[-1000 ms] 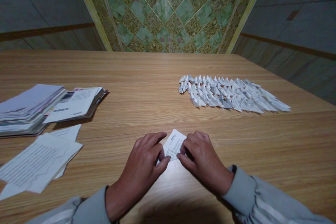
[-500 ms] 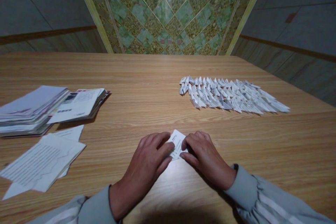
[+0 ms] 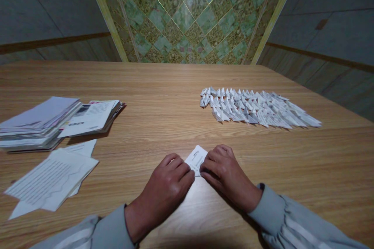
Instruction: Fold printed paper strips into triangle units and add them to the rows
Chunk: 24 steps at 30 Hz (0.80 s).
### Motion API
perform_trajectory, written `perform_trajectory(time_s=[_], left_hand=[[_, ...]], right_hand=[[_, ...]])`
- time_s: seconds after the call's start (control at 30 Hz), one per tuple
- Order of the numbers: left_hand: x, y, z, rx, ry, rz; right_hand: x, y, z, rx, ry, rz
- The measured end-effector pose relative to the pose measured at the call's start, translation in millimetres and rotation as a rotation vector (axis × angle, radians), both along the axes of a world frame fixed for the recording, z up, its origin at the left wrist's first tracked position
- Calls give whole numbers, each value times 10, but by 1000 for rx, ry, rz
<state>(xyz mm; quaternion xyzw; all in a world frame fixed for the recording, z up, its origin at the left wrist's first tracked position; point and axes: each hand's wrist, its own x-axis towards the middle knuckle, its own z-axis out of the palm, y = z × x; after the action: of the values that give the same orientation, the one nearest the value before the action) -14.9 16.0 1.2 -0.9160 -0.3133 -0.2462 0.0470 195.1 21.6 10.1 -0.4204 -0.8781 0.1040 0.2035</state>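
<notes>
A small folded piece of printed paper (image 3: 196, 158) lies on the wooden table between my hands, one corner pointing away from me. My left hand (image 3: 171, 179) pinches its lower left edge, with the fingers curled in and the thumb pressed close. On the other side, my right hand (image 3: 223, 169) grips the right edge with its fingers and thumb drawn together. The parts of the paper beneath my fingertips are hidden.
Rows of small folded paper pieces (image 3: 248, 107) stand at the back right. To the left are a stack of papers (image 3: 37, 114), a booklet pile (image 3: 92, 118) beside it, and loose lined sheets (image 3: 52, 179) nearer me. A tiled wall (image 3: 187, 15) rises beyond the table (image 3: 157, 97).
My left hand has shifted slightly down and its fingers have curled in, uncovering more of the paper. The right hand stays at the paper's right edge. The view has shifted a little.
</notes>
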Motion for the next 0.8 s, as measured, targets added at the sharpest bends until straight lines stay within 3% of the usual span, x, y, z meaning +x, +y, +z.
perform_trajectory(time_s=[0.3,0.47,0.8], left_hand=[[-20,22,10,-58,-136,25],[-26,-3,22,-56,-140,-5],[-96,42,55,30,-181,-20]], right_hand=[[-33,-25,26,209,70,85],[-60,-54,59,222,144,111],[21,5,122,337,128,63]])
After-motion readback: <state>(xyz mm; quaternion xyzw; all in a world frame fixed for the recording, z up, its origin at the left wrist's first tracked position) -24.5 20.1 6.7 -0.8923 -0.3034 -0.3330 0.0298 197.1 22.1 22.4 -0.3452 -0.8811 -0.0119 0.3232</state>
